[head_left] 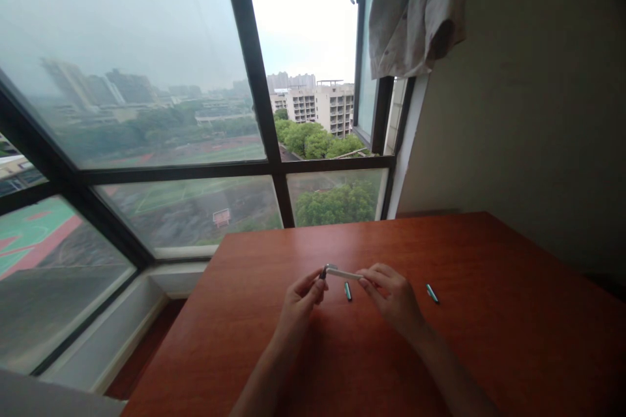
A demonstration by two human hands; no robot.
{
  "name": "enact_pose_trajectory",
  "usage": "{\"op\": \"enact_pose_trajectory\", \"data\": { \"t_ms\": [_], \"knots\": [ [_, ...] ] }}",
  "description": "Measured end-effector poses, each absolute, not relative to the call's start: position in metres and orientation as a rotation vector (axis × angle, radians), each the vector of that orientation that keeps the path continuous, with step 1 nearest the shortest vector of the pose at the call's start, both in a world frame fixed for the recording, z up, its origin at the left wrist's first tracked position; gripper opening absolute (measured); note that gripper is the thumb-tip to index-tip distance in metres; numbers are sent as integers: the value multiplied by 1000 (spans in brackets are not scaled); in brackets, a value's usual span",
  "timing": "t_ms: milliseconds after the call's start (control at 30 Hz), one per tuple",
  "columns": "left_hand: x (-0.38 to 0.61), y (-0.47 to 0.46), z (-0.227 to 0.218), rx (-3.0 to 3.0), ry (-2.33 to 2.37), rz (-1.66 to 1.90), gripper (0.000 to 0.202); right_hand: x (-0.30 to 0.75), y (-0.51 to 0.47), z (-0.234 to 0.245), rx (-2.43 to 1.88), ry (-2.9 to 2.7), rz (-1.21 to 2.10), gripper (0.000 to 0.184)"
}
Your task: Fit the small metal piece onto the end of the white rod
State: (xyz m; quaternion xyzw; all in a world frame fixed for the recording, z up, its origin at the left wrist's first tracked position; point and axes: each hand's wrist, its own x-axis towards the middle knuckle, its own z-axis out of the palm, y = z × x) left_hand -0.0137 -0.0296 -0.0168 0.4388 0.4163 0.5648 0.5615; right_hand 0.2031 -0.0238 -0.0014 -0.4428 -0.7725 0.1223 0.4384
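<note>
Above the table, my left hand [304, 293] pinches a small dark piece with a shiny end; its kind is too small to tell. My right hand [391, 290] grips one end of a slim whitish stick-like piece [343, 273] between thumb and fingers. The stick's other end meets the piece at my left fingertips; whether they are joined I cannot tell. On the table between my hands lies a short teal and dark tube [347, 291], like a pen part. A similar teal piece [432, 293] lies to the right of my right hand.
The reddish-brown wooden table [235, 325] reaches to the windows, whose dark frame [176, 173] stands beyond its far edge. One sash [366, 45] is swung open. A light garment [415, 12] hangs at the upper right, beside a plain wall [513, 110].
</note>
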Motion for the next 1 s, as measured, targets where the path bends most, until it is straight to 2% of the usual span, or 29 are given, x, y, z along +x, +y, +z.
{"op": "enact_pose_trajectory", "data": {
  "t_ms": [467,633,1000],
  "knots": [
    [-17,-31,-14,1054,1070,1378,40,203,-22,1,-1113,-1837,470,34],
    [-15,-33,-4,1057,1120,1412,40,199,-25,0,-1130,-1906,494,42],
    [-13,-36,-2,1092,1138,1450,36,204,-19,-4,-1160,-1876,479,42]
  ]
}}
